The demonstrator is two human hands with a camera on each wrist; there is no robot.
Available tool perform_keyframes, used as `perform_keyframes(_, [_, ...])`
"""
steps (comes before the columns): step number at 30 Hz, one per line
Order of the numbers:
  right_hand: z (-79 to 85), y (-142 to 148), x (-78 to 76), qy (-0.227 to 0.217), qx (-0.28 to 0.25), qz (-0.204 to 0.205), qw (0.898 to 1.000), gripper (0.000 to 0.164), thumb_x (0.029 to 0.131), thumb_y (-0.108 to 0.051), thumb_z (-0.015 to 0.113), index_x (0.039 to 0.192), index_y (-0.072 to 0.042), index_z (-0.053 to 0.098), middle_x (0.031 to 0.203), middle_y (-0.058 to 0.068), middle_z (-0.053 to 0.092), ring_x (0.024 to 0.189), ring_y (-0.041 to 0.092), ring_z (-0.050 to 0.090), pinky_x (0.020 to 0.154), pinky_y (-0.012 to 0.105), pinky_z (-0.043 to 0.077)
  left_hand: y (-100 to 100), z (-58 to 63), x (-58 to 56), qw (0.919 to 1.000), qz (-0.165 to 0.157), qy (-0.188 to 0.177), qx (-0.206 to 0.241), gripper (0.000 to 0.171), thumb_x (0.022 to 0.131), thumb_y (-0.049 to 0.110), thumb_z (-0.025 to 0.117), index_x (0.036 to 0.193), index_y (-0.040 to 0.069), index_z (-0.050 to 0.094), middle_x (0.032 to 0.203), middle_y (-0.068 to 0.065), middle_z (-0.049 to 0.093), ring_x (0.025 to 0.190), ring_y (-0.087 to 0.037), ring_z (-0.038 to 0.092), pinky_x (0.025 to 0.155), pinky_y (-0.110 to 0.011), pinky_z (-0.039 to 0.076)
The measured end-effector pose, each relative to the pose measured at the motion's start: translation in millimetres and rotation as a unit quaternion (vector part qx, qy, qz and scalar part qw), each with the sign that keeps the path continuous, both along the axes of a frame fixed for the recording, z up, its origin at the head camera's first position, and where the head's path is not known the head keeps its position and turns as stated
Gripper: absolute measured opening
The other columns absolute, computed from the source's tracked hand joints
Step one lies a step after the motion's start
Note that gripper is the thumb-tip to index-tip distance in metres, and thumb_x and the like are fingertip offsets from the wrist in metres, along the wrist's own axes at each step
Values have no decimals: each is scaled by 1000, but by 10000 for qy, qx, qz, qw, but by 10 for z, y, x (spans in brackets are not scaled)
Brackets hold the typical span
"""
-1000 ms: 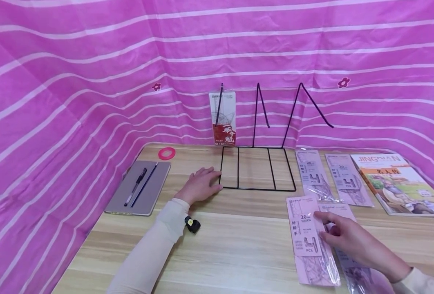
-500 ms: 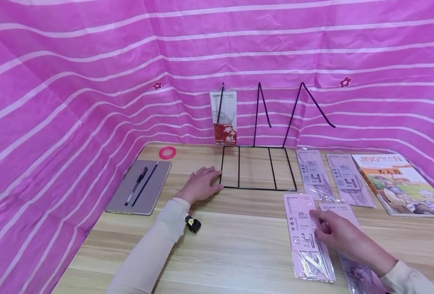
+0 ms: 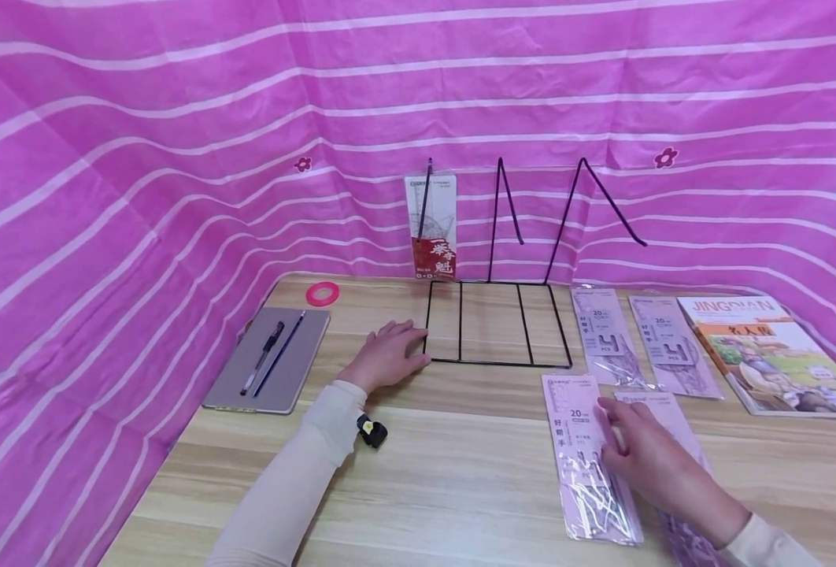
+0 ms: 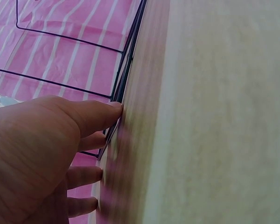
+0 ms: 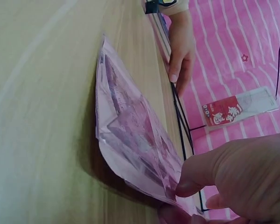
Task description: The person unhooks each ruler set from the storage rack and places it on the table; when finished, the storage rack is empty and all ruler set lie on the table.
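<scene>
The right hand point(image 3: 648, 457) pinched a pink packet point(image 3: 581, 476) by its right edge, to the front right of the rack point(image 3: 499, 363), thumb on top and fingers below. The packet lay tilted over the bench point(image 3: 453, 480), a shadow beneath it.

It looked light and thin: a slick clear sleeve round fairly stiff contents, which might crack if bent hard. A side edge near mid-length seemed a sound hold; the loose sleeve at the bottom looked slippery.

Since the earliest frame, the packet had shifted slightly toward the rack, and glare had spread over its lower half. The left hand point(image 3: 387, 356) had stayed put, thumb and fingers apart, touching the rack's front left corner.

A second packet point(image 3: 670, 414) lay partly under the right hand. Two more, a near packet point(image 3: 605, 335) and a far packet point(image 3: 673, 346), lay right of the rack, then a magazine point(image 3: 775, 354). A red-and-white card point(image 3: 441, 224) hung at the rack's left hook. Left of the rack were tape point(image 3: 323, 302) and a notebook point(image 3: 296, 374).
</scene>
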State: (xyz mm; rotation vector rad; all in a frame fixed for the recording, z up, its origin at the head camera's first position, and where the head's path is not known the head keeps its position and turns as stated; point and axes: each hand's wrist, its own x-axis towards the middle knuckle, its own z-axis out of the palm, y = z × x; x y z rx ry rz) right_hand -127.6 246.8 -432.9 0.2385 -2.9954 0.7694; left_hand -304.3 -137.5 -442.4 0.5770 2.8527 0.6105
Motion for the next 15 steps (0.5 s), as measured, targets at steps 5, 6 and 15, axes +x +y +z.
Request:
perform_keyframes(5, [-4, 19, 18, -77, -12, -96, 9999, 77, 81, -7, 81, 148, 10, 47, 127, 31, 62, 97, 34, 67, 79, 44, 62, -10, -9, -1, 10000, -4, 1, -7, 62, 103, 49, 62, 159, 25, 48, 173, -10, 32, 162, -42, 20, 128, -71, 14])
perform_keyframes(6, [1, 29, 23, -98, -3, -102, 9999, 78, 81, -8, 82, 148, 10, 47, 127, 31, 62, 102, 38, 67, 83, 51, 62, -11, -13, -1, 10000, -3, -7, -13, 63, 103, 49, 62, 159, 25, 48, 173, -9, 31, 162, -42, 20, 128, -71, 14])
perform_keyframes(15, [163, 87, 22, 114, -53, -130, 9998, 71, 87, -11, 81, 148, 6, 49, 130, 31, 61, 87, 25, 64, 71, 39, 60, -9, -11, -4, 10000, -4, 17, -21, 62, 103, 49, 62, 159, 25, 48, 173, -9, 32, 162, -41, 20, 128, -71, 14])
